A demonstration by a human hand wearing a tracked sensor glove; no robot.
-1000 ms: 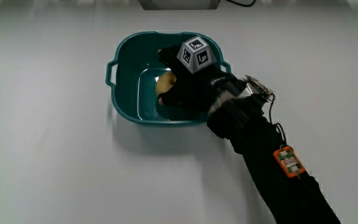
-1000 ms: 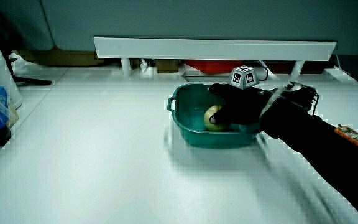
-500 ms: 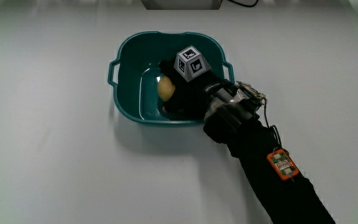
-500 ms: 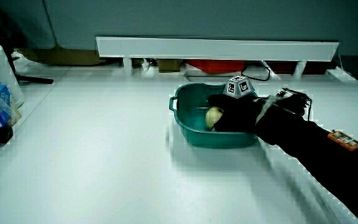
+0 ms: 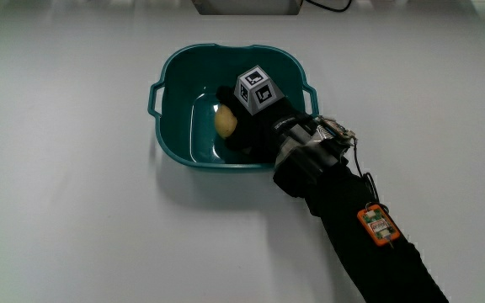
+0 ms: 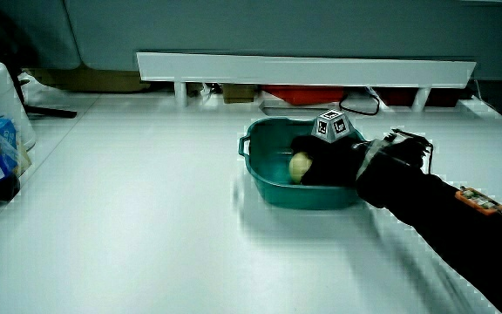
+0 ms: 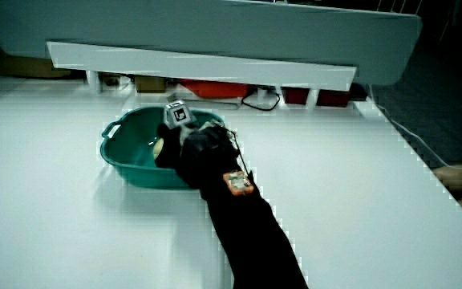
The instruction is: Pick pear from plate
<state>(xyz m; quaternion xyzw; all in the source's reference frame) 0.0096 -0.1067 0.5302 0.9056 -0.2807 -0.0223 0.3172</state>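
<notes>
— Where is the pear (image 5: 225,120)?

— Inside the teal basin (image 5: 173,126), off its floor, in my grip (image 5: 253,126). The pale fruit shows just past my fingertips (image 5: 230,140), toward the basin's middle.

— Is your grip closed?

— Yes, my fingers are wrapped around the pear; in a side view it shows at the front of my glove (image 6: 300,166). The patterned cube (image 5: 257,87) sits on the back of my hand, and my forearm (image 5: 343,210) crosses the basin's rim nearest me.

— And the basin?

— On the white table (image 5: 74,219), well away from its edges.
</notes>
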